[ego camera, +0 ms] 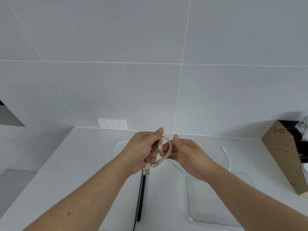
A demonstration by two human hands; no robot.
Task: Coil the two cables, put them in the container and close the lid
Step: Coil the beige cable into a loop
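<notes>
A clear container is seen nearest on the counter; its contents cannot be told. Above, a beige cable is gripped in loops by the closed left hand and pinched by the right hand. Beyond, a white cable lies on the counter.

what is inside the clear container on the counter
Nothing shows inside the clear container: only bare counter through it. The right forearm covers its far right part. The beige cable is in both hands, the white cable lies outside.
</notes>
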